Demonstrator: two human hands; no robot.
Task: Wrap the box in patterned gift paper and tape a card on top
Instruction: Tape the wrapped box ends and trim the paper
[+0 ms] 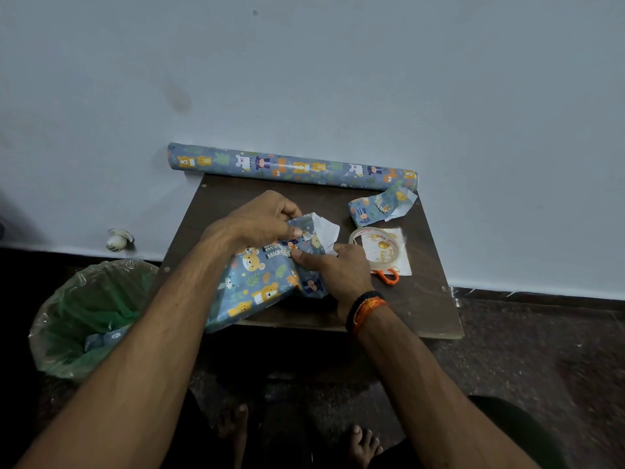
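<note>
One box (260, 282) on the table (429, 309), front-left, mostly covered in paper. Left hand (263, 218) fingers curl on the end flap; right hand (338, 269) pinches the fold. One paper roll (291, 167) at the wall, one offcut (378, 206), one tape ring (377, 247) on one card (404, 262), one orange scissors (389, 276), one bin (88, 316) on the floor to the left.

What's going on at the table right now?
A person is wrapping a box in animal-print gift paper on a small dark table. Both the left hand and right hand pinch the paper flaps at the box's far end. The tape roll lies on the card, neither used yet.
</note>
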